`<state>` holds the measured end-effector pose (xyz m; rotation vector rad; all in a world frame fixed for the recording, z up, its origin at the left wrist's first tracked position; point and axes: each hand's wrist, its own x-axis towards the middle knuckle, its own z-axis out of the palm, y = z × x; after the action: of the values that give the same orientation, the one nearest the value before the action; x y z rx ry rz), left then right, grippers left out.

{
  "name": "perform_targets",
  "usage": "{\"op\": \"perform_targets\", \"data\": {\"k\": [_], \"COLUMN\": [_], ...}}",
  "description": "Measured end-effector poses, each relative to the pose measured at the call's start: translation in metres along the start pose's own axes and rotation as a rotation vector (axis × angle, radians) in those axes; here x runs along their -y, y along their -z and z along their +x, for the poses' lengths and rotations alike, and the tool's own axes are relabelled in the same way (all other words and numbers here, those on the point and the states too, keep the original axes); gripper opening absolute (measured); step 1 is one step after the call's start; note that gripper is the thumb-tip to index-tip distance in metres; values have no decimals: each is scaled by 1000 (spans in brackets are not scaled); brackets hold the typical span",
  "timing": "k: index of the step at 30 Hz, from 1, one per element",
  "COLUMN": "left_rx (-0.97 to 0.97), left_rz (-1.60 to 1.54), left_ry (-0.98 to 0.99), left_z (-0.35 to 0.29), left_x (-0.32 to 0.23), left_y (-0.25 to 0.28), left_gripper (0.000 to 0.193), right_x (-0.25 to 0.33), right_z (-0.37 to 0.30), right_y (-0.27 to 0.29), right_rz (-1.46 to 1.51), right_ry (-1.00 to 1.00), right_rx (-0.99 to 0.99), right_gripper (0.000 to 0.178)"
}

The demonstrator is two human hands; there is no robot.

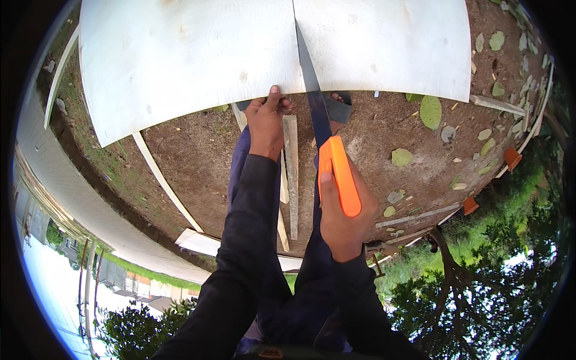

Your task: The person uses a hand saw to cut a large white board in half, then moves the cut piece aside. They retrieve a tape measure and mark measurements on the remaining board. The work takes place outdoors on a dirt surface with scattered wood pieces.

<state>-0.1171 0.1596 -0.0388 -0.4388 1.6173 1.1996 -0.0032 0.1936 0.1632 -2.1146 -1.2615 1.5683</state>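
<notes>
A wide white board (192, 54) spans the upper part of the head view, with a thin dark cut line running up from the saw. My right hand (348, 222) is wrapped round the orange handle of a handsaw (340, 175). Its dark blade reaches up across the board's near edge into the cut. Left of the blade, my left hand (267, 125) grips the board's near edge, thumb on top and the other fingers curled beneath, partly hidden. One sandalled foot (339, 110) shows under the edge, close to the blade.
Brown soil with scattered leaves (430, 112) surrounds the board. Wooden strips (290, 180) lie between my legs, and another strip (165, 180) is to the left. At the right stand orange pots (512, 158) near greenery. A low pale wall (102, 204) curves along the left.
</notes>
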Motion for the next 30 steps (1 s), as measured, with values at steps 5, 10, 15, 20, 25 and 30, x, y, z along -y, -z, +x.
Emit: {"op": "perform_targets", "data": {"k": [5, 10, 15, 20, 25, 30], "left_rx": [-20, -10, -35, 15, -26, -48], "left_rz": [-26, 28, -63, -58, -31, -80], "left_ry": [6, 29, 3, -8, 28, 2], "left_z": [-4, 2, -2, -3, 6, 5], "left_x": [-9, -7, -10, -9, -5, -11], "left_y": [-7, -12, -2, -6, -3, -4], "left_gripper": [29, 30, 23, 26, 23, 20], "right_x": [-1, -4, 3, -5, -1, 0], "right_z": [-79, 52, -74, -4, 15, -87], "right_y": [42, -22, 34, -1, -15, 41], "right_rz": [-113, 67, -136, -30, 47, -140], "right_ry": [40, -90, -9, 24, -16, 78], "right_rx": [62, 82, 77, 27, 32, 73], "right_gripper": [40, 37, 42, 38, 38, 40]}}
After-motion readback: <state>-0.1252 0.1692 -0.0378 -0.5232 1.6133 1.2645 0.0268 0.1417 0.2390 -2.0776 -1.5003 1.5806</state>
